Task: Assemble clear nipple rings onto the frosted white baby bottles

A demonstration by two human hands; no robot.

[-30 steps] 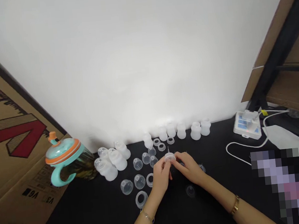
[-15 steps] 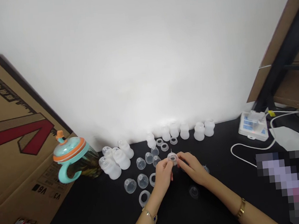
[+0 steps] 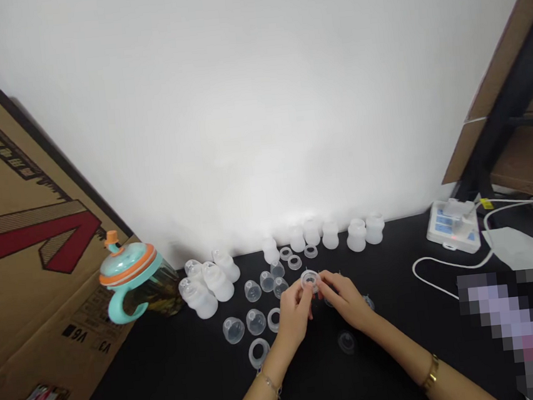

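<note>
A small white ring (image 3: 309, 273) is pinched between the thumb and fingers of both hands, the left hand (image 3: 295, 310) at its left edge and the right hand (image 3: 344, 296) at its right; it is held above the black table (image 3: 190, 383), tilted so that its opening is turned toward the camera; a thin tip is seen just over its upper edge, though what it belongs to cannot be told. A thin bracelet (image 3: 270, 383) is worn on the left wrist, a gold bangle (image 3: 431, 371) on the right; by the right forearm a clear nipple (image 3: 347, 342) is laid on the table. To the left of the hands, six clear caps (image 3: 252, 290) are spread, with a larger loose ring (image 3: 252, 356) placed near the left wrist; farther back, three more rings (image 3: 295, 267) are set before a row of white bottles (image 3: 357, 235) along the wall (image 3: 262, 112). Four capped bottles (image 3: 199, 299) are grouped farther left, beside a jug (image 3: 162, 295) with a turquoise handle; beyond it a cardboard box (image 3: 16, 199) is seen; at the far right, a white case (image 3: 453, 235) is flanked by a looped cable (image 3: 427, 258).
</note>
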